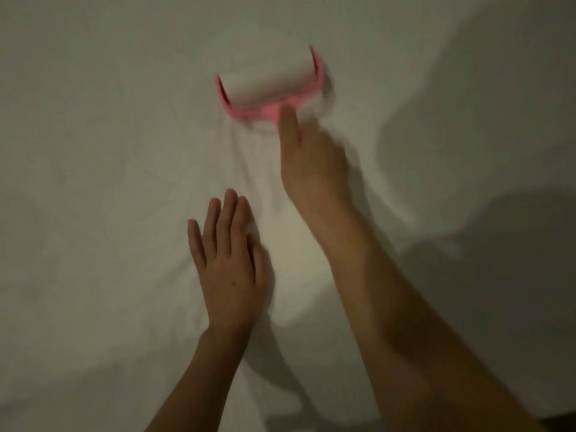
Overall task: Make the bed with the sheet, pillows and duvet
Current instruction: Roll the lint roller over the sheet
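Observation:
A white sheet [109,182] fills almost the whole view, lightly creased around the hands. My right hand [311,157] grips the handle of a pink lint roller [268,85], whose white roll lies on the sheet beyond my fingers. The index finger runs along the pink handle. My left hand [230,263] lies flat on the sheet, palm down with fingers together, nearer to me than the roller and to its left. The right hand and roller are blurred.
Soft shadows of my arms and body fall across the right side of the sheet [498,275]. A dark strip shows at the bottom right corner [558,425]; I cannot tell what it is.

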Available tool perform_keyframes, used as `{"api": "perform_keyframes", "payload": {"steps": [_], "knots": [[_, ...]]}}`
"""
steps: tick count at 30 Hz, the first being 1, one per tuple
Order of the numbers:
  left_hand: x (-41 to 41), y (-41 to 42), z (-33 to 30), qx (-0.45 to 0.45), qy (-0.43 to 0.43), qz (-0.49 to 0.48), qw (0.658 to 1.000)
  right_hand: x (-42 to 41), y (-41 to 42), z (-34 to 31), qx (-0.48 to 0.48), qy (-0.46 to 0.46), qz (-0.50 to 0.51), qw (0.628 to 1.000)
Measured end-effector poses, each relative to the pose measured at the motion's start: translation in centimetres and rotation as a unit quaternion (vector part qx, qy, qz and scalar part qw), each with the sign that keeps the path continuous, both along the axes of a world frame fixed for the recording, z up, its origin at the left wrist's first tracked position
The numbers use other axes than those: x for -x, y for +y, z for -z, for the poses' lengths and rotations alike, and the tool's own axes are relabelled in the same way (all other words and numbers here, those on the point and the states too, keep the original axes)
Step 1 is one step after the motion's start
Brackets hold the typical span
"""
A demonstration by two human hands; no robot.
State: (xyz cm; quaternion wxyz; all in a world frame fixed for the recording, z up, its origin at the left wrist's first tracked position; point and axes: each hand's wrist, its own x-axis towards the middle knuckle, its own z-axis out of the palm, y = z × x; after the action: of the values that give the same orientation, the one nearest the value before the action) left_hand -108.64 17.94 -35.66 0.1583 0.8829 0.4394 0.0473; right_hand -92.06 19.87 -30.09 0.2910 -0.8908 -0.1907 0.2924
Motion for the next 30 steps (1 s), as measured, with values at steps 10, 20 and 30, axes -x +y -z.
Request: {"api": "perform_keyframes", "payload": {"steps": [10, 20, 30], "knots": [[-0.3, -0.7, -1.2, 0.026, -0.006, -0.012, 1.000, -4.1, -11.6, -3.4, 0.037, 0.027, 0.005, 0.999], [-0.1, -4.5, -6.4, 0.097, -0.006, -0.003, 0.995, 10.2, -27.1, -6.5, 0.088, 0.187, 0.164, 0.964], [-2.6, -15.2, -13.0, 0.694, 0.169, -0.119, 0.690, 7.7, -25.1, -6.2, 0.075, 0.233, 0.115, 0.963]]}}
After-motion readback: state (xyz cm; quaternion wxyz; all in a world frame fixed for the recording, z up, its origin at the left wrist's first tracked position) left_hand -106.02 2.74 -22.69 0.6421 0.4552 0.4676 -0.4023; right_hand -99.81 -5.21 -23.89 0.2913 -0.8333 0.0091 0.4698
